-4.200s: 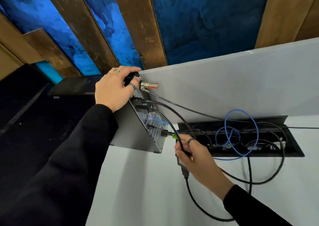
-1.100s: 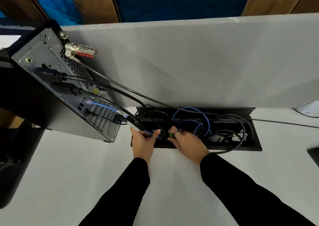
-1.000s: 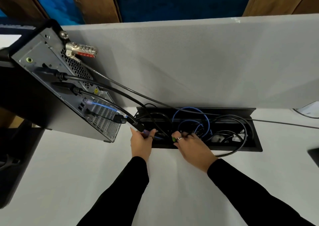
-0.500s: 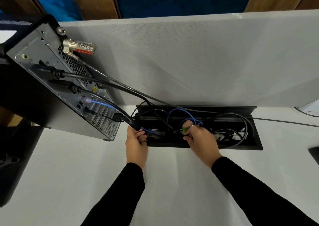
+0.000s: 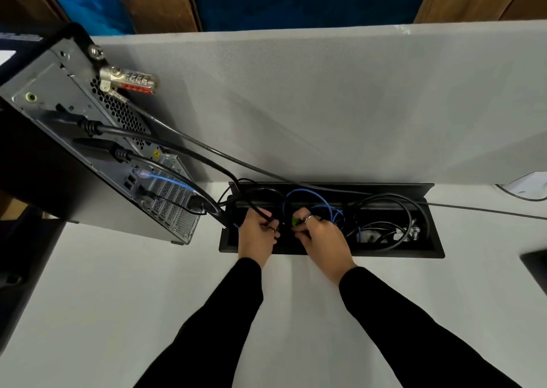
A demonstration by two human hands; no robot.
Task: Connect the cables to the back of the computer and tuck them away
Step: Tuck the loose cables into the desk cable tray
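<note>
The computer tower (image 5: pixel 88 156) stands at the left with its rear panel turned toward me. Two thick black cables (image 5: pixel 165 147) and a blue network cable (image 5: pixel 168 181) are plugged into it and run down into the open black cable tray (image 5: pixel 438 239) set in the white desk. My left hand (image 5: pixel 257 236) grips black cable at the tray's left end. My right hand (image 5: pixel 321 236) is beside it inside the tray, closed on cable with a green piece between its fingers. Blue loops (image 5: pixel 319 201) lie behind both hands.
A metal combination lock (image 5: pixel 128 81) with a steel cable hangs off the tower's top corner. A grey partition (image 5: pixel 325 106) rises directly behind the tray. A thin cable (image 5: pixel 488 211) runs off right. A dark object (image 5: pixel 535 266) sits at the right edge.
Both hands have drawn closer together over the tray's left part. The right hand moved left and deeper in, pressing the blue loops down. The tower has not moved.
</note>
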